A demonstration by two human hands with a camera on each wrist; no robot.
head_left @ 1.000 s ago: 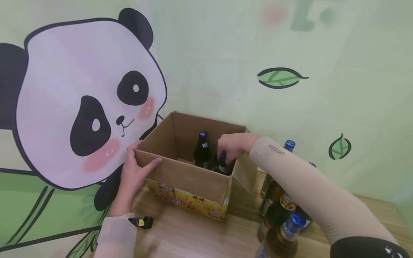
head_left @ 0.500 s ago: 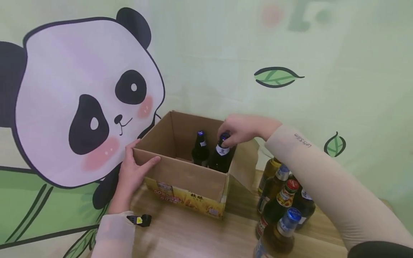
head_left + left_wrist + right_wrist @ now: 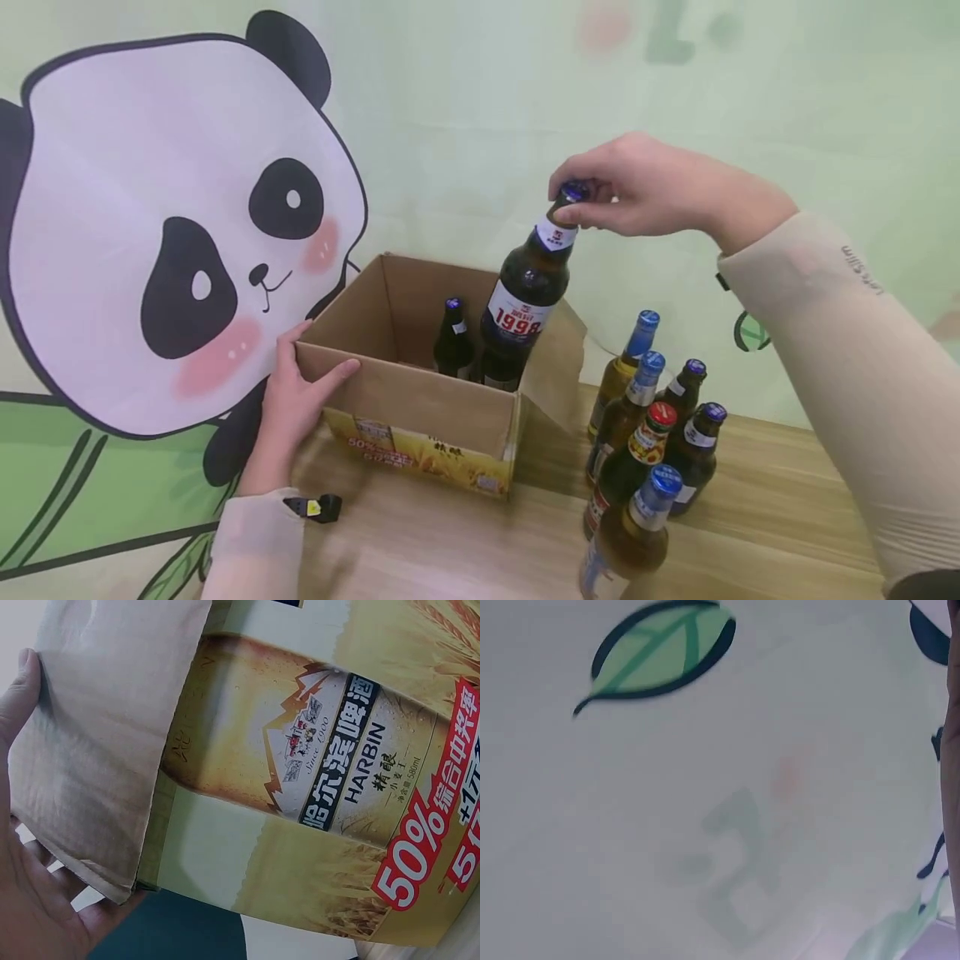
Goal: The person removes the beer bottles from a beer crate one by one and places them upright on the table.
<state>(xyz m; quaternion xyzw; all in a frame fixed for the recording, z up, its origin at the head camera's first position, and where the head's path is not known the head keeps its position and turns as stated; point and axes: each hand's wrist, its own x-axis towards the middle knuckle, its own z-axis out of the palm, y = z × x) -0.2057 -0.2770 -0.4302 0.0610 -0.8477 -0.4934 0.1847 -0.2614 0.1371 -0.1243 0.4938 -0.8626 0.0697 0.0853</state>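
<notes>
My right hand (image 3: 637,187) pinches a dark beer bottle (image 3: 525,287) by its capped neck. The bottle, with a white label reading 1998, leans slightly and rises over the right end of the cardboard box (image 3: 420,408). Its lower end is partly hidden by the box's front flap. My left hand (image 3: 296,392) grips the box's left corner, thumb over the front flap; in the left wrist view the flap (image 3: 105,735) lies between thumb and fingers. Inside the box stands another dark bottle (image 3: 453,342). The right wrist view shows mostly backdrop, with the hand out of sight.
Right of the box, several beer bottles stand grouped on the wooden table (image 3: 765,483), among them a red-capped bottle (image 3: 648,454) and a blue-capped bottle (image 3: 630,537) nearest me. The box's side flap (image 3: 555,367) sticks out toward them. A panda-print backdrop (image 3: 465,150) rises behind.
My right hand has lifted the bottle from inside the box, moving up and to the right, so its 1998 label now shows. My left hand keeps its hold on the box.
</notes>
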